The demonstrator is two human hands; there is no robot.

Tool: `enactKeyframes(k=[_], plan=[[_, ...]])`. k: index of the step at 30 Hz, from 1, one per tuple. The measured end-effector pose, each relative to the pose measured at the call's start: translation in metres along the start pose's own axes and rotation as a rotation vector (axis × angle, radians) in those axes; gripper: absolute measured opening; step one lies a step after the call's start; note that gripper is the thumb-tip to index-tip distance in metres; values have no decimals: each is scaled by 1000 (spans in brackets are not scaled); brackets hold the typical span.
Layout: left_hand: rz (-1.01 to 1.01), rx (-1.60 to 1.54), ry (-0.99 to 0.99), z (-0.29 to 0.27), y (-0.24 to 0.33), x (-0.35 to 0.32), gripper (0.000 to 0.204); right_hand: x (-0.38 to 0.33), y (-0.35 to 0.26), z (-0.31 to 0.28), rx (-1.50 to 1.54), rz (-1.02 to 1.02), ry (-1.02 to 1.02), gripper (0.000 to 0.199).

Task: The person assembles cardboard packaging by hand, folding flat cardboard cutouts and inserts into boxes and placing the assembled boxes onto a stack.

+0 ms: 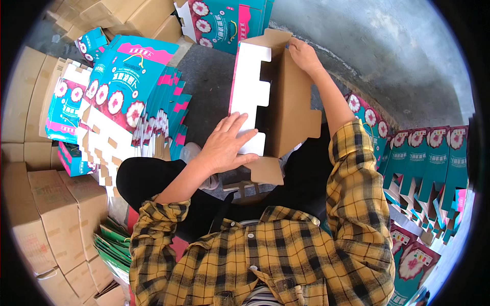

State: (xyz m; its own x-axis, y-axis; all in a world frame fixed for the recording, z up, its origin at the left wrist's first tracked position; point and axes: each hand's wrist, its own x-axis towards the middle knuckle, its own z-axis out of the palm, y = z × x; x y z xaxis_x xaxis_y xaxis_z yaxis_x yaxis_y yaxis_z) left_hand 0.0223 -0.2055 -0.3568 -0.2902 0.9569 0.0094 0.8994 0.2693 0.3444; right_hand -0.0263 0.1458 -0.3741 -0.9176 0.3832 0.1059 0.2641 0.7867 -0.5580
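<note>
In front of me stands a cardboard gift box point(291, 109), its top open and its brown inside showing. A white panel point(250, 76) with notched tabs runs along the box's left side, and brown end flaps stick out at the near and far ends. My left hand point(224, 145) lies on the near part of the white panel, fingers spread and thumb toward the near flap. At the far right corner my right hand point(304, 55) is closed on the box's edge, its fingertips partly hidden.
To the left leans a stack of flat teal and pink boxes point(127, 86). Brown cartons point(56, 214) are piled at the far left. Folded teal boxes point(423, 158) stand in a row at the right, below a grey wall point(398, 56). Another teal box point(219, 23) stands beyond.
</note>
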Motion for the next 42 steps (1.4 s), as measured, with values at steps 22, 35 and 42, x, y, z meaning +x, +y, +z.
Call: enactKeyframes(k=[22,35,42], plan=[[-465,32,664,63,46,24,29,-31,-21,-3,-424,-78,-136,50],[-246,140,416,75,78,37,49,-39,-33,-4,-428,-21,-128,52],[-238,144,430,53,39,-2,38,-37,-25,-21,-458,13,-361,46]])
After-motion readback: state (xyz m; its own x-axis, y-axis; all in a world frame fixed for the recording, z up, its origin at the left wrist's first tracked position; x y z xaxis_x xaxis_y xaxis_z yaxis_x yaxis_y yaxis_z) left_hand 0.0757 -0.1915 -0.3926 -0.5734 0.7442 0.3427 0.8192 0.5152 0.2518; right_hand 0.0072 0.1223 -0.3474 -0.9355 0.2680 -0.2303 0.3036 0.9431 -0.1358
